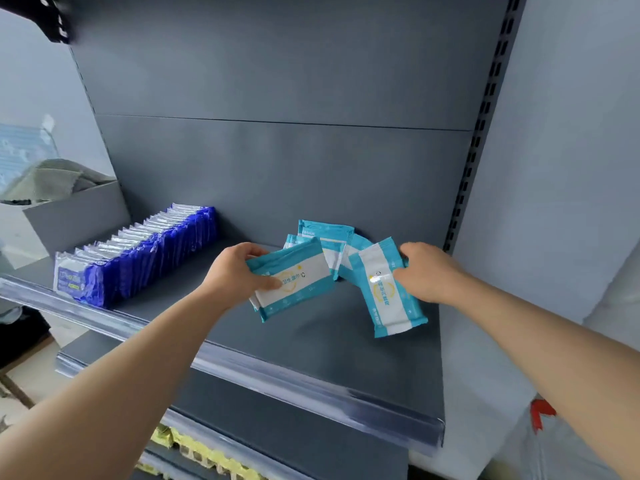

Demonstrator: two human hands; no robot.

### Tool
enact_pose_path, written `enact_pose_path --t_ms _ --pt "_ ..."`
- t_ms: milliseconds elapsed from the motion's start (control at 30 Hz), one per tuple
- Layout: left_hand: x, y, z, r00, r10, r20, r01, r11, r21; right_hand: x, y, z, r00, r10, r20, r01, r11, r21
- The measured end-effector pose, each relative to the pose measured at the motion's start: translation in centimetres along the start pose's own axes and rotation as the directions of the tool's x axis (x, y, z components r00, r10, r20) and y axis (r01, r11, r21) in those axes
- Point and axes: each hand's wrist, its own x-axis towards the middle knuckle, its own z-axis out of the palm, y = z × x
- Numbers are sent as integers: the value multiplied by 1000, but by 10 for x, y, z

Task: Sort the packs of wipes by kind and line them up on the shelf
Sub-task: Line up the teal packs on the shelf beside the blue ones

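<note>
- The left grip (pixel 239 271), a bare hand, is closed on the left short end of a teal pack (pixel 298 278). The thumb lies across its white front. The edge of a second pack seems to show behind it, but I cannot tell this for sure.
- The long axis of this pack runs left to right in the frame and rises a little toward the right.
- The right grip (pixel 426 271) pinches another teal pack (pixel 389 292) at the upper part of its right long edge. This pack runs almost from top to bottom and leans toward the lower right, so the two held packs are roughly crosswise to each other.
- Between the two grips, a little higher in the frame, a loose heap of teal packs (pixel 327 237) lies on the shelf (pixel 346 344) against the back wall.
- At centre left, a tidy row of blue packs (pixel 138 261) stands on edge, well apart from the heap.
- In my judgement, the next move depends on turning the right pack to the same axis as the left one. The left grip is nearer to the blue row and to the bare shelf beside it, where a teal row could begin.
</note>
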Motion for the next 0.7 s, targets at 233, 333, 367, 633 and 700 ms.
enact_pose_path --t_ms 233,333,367,633,700 --pt "56 -26 12 994 44 104 -45 999 4 35 2 24 972 104 208 -136 980 145" --pt "74 -33 18 986 67 153 -63 998 -27 40 3 20 971 159 179 -193 961 196" --pt "80 -34 19 981 81 173 -76 996 -37 41 2 16 972 174 155 -205 956 210" --pt "123 -36 19 931 217 294 -226 974 -3 38 -6 18 972 230 57 -236 930 283" --pt "133 -37 18 922 229 313 -257 965 52 37 -10 24 966 248 77 -259 930 262"
